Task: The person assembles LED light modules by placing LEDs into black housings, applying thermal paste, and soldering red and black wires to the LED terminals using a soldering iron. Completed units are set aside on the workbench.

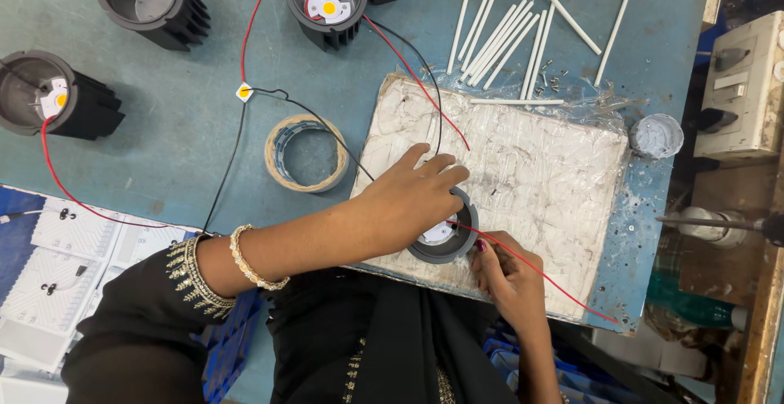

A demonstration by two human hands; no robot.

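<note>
Housing (447, 241), grey, round, with a white disc in its bowl: we find it on the near part of the plastic-wrapped white board (531, 183), which serves as our landmark. Left hand (408, 200) lies over the housing, fingers slightly spread and curved across its rim, pressing it down onto the board. Right hand (502, 273) sits at the board's near edge, just right of the housing, fingertips drawn together and pinching the red wire (539, 272), which runs from the housing out towards the board's near right corner. Black wire (437, 102) and a second red wire cross the board's far left corner.

Roll of tape (306, 152), tan: just left of the board. Small square chip (243, 91) with a yellow dot: farther left, on wire ends. White sticks (498, 36), a loose bundle: beyond the board's far edge, with small screws (551, 77) beside them. Small grey cup (656, 136): at the board's far right corner. Three black finned housings: one (328, 2) beyond the far left corner, one (153, 0) farther left, one (53, 93) well left of the board. White panels (65, 265): well left of the near edge. Gold bangles sit on the left wrist, beside a black sleeve.
</note>
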